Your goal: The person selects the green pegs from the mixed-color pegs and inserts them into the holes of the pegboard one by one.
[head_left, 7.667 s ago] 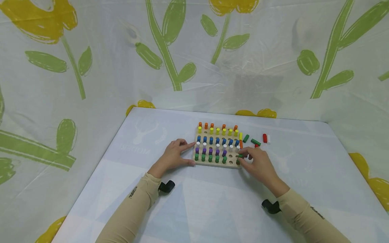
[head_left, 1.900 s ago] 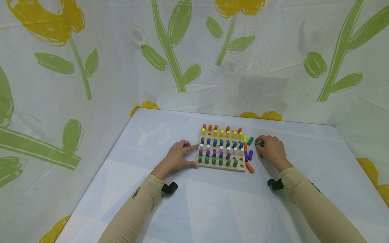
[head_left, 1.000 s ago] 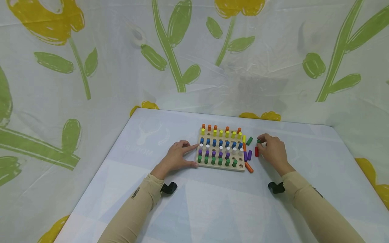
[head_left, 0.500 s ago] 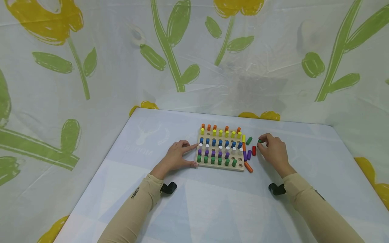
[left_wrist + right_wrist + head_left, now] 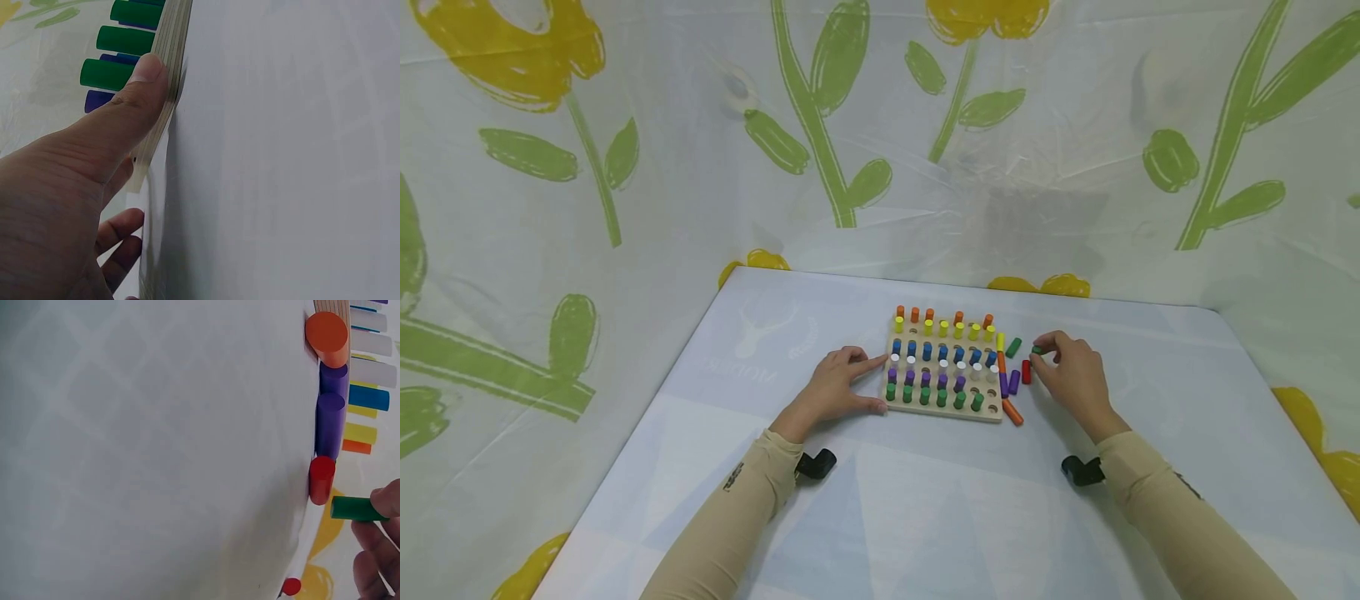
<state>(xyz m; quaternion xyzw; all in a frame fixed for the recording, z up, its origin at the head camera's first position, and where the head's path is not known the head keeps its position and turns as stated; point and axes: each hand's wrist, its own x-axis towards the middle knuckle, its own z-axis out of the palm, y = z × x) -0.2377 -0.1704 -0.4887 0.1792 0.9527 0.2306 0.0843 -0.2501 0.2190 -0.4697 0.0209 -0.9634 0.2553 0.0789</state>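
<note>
In the head view a wooden pegboard [image 5: 947, 412] lies on the table with upright coloured pegs in rows. My left hand [image 5: 833, 385] rests at its left side, index fingertip at the side edge and thumb at the front corner. The left wrist view has the thumb [image 5: 147, 72] pressed along the board's layered edge, beside green pegs [image 5: 125, 39]. To the right of the board, my right hand [image 5: 1075, 377] pinches a green peg [image 5: 353, 508] between thumb and fingers, its free end pointing toward the board. A red peg [image 5: 1026, 372] lies just beside these fingertips.
Loose pegs lie along the board's right side: a yellow one [image 5: 1000, 342], an orange one [image 5: 1012, 412], a purple one [image 5: 1014, 382] and a green one [image 5: 1013, 347]. Another red end [image 5: 292, 586] shows low in the right wrist view. A flowered cloth [image 5: 925, 208] hangs behind the table.
My right hand has gone from the board's front right corner out to the right and now pinches a green peg there. The red peg lies slightly nearer the board. My left hand stays put.
</note>
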